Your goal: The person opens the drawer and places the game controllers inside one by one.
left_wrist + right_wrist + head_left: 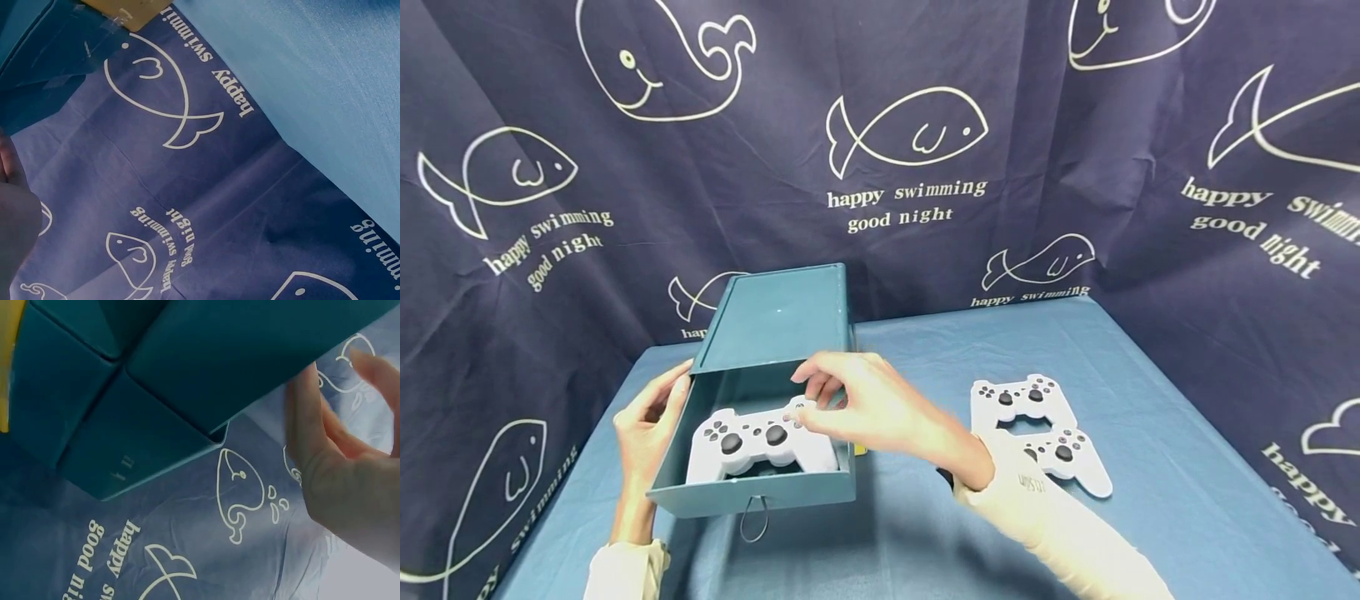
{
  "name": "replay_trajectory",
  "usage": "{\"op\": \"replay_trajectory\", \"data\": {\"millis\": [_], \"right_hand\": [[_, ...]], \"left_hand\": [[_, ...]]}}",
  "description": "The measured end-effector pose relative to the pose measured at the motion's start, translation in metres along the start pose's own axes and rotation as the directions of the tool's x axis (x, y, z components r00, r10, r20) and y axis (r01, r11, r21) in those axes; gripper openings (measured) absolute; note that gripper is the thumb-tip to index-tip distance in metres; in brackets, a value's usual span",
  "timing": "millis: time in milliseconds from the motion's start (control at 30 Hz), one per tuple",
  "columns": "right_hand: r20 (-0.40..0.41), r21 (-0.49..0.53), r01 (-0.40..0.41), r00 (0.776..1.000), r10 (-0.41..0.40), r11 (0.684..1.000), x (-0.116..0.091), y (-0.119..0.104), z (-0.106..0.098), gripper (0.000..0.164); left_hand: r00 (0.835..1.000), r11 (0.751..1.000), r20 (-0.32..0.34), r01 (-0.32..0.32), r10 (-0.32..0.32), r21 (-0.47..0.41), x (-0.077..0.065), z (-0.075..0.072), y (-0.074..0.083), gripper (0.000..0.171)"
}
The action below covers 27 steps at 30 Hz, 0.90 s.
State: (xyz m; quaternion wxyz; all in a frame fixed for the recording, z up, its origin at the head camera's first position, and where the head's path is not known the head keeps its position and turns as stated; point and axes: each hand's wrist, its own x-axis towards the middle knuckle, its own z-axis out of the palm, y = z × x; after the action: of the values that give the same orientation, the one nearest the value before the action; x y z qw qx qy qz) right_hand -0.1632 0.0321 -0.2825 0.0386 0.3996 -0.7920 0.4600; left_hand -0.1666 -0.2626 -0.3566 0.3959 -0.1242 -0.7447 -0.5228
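- Left hand: fingers relaxed, touching box at left side, not wrapped round it.
- Right hand: fingers loosely bent, thumb apart, released, over controller; contact unclear.
- Controller lies in pulled-out drawer, sticks up.
- Two spare controllers touching, on table, right.

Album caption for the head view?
Left hand at an open drawer, right hand above the white controller inside, two more controllers nearby.

A dark blue curtain is hanging behind and along both sides of the blue counter, showing white fish outlines, whale outlines and "happy swimming good night" lettering.
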Motion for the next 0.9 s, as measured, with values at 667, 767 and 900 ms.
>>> {"op": "replay_trajectory", "data": {"millis": [667,767,900], "right_hand": [[-0.126,0.041,0.582,0.809,-0.574,0.812,-0.056,-0.016,0.057,0.040],[-0.111,0.045,0.505,0.860,-0.498,0.862,-0.062,-0.011,0.071,0.041],[-0.119,-0.012,0.450,0.886,-0.448,0.893,-0.065,-0.003,0.087,0.041]], "left_hand": [[1.000,1.000,0.004,0.004,-0.004,-0.003,0.002,0.001,0.004,0.025],[1.000,1.000,0.000,0.002,-0.002,0.000,0.002,-0.001,-0.005,0.026],[1.000,1.000,-0.001,0.022,-0.022,-0.009,0.001,-0.003,-0.020,0.028]]}}
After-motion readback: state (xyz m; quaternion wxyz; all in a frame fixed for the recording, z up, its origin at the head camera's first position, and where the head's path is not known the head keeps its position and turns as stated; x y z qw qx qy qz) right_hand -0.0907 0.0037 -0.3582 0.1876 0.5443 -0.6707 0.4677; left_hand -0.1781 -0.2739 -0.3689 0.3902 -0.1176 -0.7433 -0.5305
